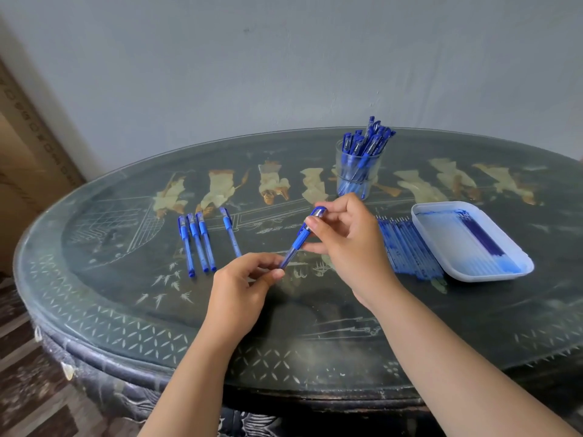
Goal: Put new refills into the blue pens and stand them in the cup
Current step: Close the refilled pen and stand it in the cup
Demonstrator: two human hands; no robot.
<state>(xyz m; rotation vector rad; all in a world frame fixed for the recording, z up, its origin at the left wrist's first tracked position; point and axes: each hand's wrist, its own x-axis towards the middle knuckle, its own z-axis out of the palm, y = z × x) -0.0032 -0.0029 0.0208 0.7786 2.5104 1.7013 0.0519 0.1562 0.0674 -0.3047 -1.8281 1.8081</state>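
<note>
Over the middle of the table I hold one blue pen (299,239) slantwise between both hands. My left hand (244,285) pinches its clear lower barrel. My right hand (344,234) grips the blue grip section and the capped upper end. Several more blue pens (198,241) lie side by side on the table to the left. A clear cup (356,171) at the back holds several blue pens upright. A row of refills (407,247) lies right of my hands.
A white plastic tray (467,244) with blue-stained refills sits at the right, next to the row of refills. The dark oval table (126,310) has a painted top and a curved front edge. A grey wall stands behind it.
</note>
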